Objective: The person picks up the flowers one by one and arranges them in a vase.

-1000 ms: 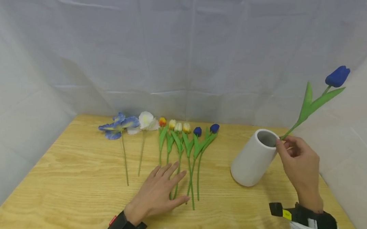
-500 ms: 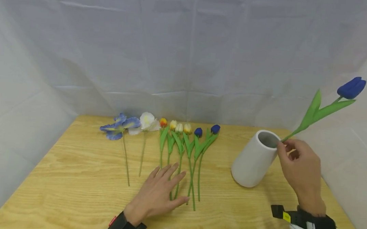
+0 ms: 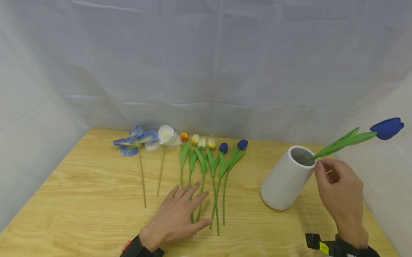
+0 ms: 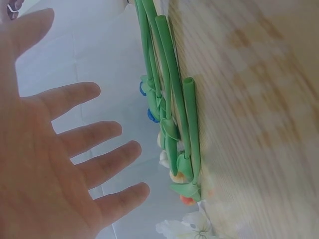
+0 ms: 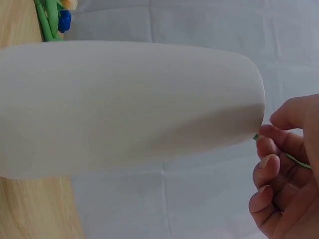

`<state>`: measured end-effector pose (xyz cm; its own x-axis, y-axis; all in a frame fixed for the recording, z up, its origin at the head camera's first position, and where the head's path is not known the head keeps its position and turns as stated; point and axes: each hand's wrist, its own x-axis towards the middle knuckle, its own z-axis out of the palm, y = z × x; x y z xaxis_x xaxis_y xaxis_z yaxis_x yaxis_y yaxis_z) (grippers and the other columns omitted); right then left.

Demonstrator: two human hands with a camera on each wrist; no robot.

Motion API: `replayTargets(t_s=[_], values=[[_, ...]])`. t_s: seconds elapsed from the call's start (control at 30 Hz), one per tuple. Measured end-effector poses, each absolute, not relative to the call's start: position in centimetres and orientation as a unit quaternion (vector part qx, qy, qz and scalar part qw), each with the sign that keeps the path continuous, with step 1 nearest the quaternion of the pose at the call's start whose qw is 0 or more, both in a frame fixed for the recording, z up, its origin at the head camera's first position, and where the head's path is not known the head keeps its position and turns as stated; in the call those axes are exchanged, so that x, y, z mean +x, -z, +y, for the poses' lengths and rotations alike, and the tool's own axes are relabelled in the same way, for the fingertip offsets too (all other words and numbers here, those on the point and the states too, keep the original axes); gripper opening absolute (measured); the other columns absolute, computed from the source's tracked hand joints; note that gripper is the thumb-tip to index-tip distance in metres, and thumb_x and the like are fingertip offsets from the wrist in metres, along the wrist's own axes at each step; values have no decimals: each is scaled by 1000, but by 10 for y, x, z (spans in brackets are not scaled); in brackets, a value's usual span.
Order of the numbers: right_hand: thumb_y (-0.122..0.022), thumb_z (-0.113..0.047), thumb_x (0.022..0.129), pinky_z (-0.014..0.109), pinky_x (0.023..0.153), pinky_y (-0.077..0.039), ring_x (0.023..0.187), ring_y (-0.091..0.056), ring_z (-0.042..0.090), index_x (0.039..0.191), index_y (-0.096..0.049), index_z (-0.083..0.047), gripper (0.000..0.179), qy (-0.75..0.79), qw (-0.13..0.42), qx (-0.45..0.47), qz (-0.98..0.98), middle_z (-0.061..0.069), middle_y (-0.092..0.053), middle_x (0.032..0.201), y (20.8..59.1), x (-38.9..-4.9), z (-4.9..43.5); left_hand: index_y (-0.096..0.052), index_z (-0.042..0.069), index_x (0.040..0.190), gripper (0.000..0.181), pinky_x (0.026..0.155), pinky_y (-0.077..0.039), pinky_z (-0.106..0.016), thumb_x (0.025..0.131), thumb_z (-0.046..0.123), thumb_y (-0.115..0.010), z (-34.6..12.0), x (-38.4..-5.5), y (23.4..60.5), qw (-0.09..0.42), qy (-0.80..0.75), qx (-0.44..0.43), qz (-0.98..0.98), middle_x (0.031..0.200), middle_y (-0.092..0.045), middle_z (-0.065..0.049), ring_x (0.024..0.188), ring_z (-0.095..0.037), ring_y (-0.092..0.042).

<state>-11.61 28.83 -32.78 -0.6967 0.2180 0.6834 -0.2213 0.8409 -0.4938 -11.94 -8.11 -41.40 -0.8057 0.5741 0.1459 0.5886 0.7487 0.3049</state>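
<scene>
In the head view, my right hand [image 3: 339, 193] is at the vase's rim and pinches the green stem of a blue tulip [image 3: 387, 128]. Its lower stem reaches into the white vase [image 3: 286, 182]; the bloom leans out over the right side. In the right wrist view, green stem [image 5: 299, 162] shows among the curled fingers beside the vase [image 5: 129, 109]. My left hand [image 3: 176, 219] is spread, palm down, over the lower stems of the tulips [image 3: 204, 163] lying on the table. The left wrist view shows its fingers apart, with nothing held.
A blue iris-like flower [image 3: 136, 140] and a white flower [image 3: 165, 136] lie left of the tulips. The wooden table [image 3: 85, 200] backs onto a pale hanging sheet [image 3: 208, 67]. Two blue tulips [image 3: 242, 144] are nearest to the vase.
The blue tulip has tipped lower to the right, and its stem has moved from beside the rim into the vase opening. My right hand has shifted slightly right and down; my left hand stays put.
</scene>
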Motion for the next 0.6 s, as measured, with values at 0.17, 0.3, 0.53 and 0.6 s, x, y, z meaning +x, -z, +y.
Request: replayTargets(t_s=[0.17,0.3,0.53,0.6], values=[[-65,-7,87,13,59,-32,65,-42,1,95,-69,2,12,-307,411,32,-858,5,-57,77,332,-114,282,-46,20,143,68,111,-18,-54,90,63,-49,-83,-119,415,24,168,-308,-936,151,-33,-13,135,-34,-33],[-66,-1,84,14,58,-31,65,-40,5,92,-68,3,10,-313,432,87,-841,4,-54,74,336,-114,275,-47,19,142,68,110,-20,-54,90,64,-47,-85,-120,415,35,158,-308,-937,149,-35,-14,134,-34,-35],[-67,1,82,15,54,-33,60,-41,4,90,-69,0,9,-315,423,139,-838,-1,-54,70,342,-114,257,-47,18,142,69,110,-21,-55,90,63,-48,-89,-120,414,39,149,-302,-941,149,-36,-14,133,-35,-35],[-67,1,82,15,53,-35,59,-42,3,92,-70,-2,11,-319,413,148,-840,-3,-55,70,343,-114,250,-47,18,143,69,109,-22,-56,90,64,-47,-91,-120,414,36,145,-299,-943,149,-36,-14,134,-35,-35]])
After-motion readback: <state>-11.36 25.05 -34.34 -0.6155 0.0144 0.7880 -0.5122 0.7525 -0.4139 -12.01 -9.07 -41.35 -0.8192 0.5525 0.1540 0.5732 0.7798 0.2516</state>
